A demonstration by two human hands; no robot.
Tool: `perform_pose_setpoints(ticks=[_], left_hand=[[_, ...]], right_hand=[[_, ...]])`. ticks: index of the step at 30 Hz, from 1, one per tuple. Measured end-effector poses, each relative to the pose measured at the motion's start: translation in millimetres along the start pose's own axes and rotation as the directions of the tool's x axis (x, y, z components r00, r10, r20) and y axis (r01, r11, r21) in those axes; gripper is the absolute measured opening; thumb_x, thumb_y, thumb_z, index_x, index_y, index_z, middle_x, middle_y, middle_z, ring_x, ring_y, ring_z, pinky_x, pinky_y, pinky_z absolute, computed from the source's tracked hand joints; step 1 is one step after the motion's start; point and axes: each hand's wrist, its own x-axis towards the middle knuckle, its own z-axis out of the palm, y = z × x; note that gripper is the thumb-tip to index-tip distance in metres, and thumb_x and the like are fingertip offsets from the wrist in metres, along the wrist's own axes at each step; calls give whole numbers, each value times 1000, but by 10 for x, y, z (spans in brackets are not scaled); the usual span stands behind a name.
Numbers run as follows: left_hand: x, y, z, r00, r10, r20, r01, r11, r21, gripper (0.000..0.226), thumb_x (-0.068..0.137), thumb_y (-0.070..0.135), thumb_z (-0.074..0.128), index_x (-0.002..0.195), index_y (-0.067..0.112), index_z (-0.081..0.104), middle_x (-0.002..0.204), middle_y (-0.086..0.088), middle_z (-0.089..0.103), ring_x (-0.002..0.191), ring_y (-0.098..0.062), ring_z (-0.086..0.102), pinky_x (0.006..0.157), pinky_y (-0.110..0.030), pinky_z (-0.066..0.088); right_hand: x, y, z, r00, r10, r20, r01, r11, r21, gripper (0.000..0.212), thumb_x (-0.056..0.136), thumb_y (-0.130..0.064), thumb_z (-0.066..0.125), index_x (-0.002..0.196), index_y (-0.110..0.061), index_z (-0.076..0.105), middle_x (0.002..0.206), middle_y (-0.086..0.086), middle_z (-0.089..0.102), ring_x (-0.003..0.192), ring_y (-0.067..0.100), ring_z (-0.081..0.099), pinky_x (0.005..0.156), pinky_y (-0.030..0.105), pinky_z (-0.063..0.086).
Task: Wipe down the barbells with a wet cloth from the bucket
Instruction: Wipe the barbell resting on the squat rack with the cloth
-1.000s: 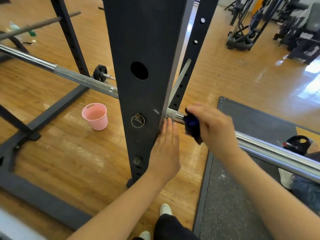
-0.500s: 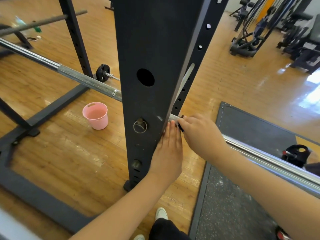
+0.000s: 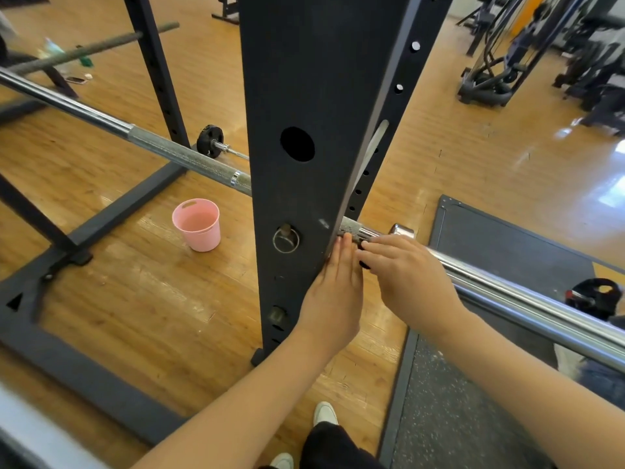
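The left hand (image 3: 333, 292) lies flat with straight fingers against the edge of the black rack upright (image 3: 304, 164), its fingertips reaching the knurled part of the barbell (image 3: 507, 292) where the bar passes behind the post. Just to the right of it, the right hand (image 3: 404, 279) is curled over the bar, clutching a dark cloth (image 3: 364, 264) of which only small slivers show under the fingers. Beyond the right hand's knuckles sits the chrome collar (image 3: 402, 230) of the bar, and the polished sleeve runs away to the right past that wrist. Well to the left of the left hand, on the far side of the upright, a pink bucket (image 3: 197, 225) stands on the wooden floor (image 3: 152, 299), below the bar's knurled stretch. Beneath the right forearm lies a dark rubber mat (image 3: 456, 418).
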Motion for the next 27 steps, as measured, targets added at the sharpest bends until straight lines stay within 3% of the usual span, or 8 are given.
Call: perform_pose_setpoints(ticks=[4,9,13,16,18,20,22,27], left_hand=[[6,16,-24,999,-13,-37,12,1000,-27,80,97,20,40,133,-4,-26,148,-21,-27,143,-33,-15,111,-35,-7],[1,44,9,992,-75,-99,58,985,-161,90,86,16,61,142,1,-8,152,-17,-12,139,-23,-10,109,-31,6],[21,32,27,996,-49,-76,31,972,-231,87,90,13,52,144,2,-16,153,-13,-21,137,-19,-22,110,-28,-4],[37,79,33,998,-45,-45,33,972,-233,86,93,13,48,138,6,-25,144,-8,-34,132,-17,-34,111,-28,-9],[68,86,39,993,-46,-113,18,971,-238,93,86,10,60,142,3,-14,149,-12,-20,138,-21,-21,112,-33,1],[90,54,65,972,19,-235,-59,984,-167,100,74,18,76,145,-4,9,152,-21,12,141,-30,11,109,-39,19],[138,-3,58,951,149,-270,-168,985,-48,107,66,34,83,143,-3,19,149,-21,28,139,-31,25,109,-41,25],[404,18,-21,942,249,-226,-232,967,102,116,56,35,88,142,-2,20,150,-18,22,139,-28,21,112,-41,22]], right_hand=[[54,160,-35,983,117,-144,-112,993,44,41,68,12,74,107,1,68,107,16,69,103,33,64,94,43,42],[-490,87,197,997,29,-65,-22,995,95,47,63,15,76,106,-6,70,113,9,67,113,27,59,97,44,47],[-393,116,126,922,226,-313,-163,963,213,27,86,-4,55,110,-2,67,117,13,64,115,24,56,100,38,43],[-165,170,146,900,294,-322,-236,949,208,29,87,-6,52,113,0,66,118,15,64,116,29,56,100,39,44],[-308,115,279,940,187,-284,-156,979,131,29,85,-2,53,110,-2,68,116,13,65,116,29,57,97,43,46],[-537,53,350,964,120,-239,-96,989,112,30,82,1,55,108,-4,69,117,11,65,119,25,54,97,44,46],[-656,21,318,951,175,-254,-133,976,172,32,80,3,59,110,-6,67,118,9,64,121,21,52,100,40,44],[-566,126,-39,787,455,-417,-307,875,375,33,88,-9,49,119,-3,57,125,3,53,123,14,46,109,20,31]])
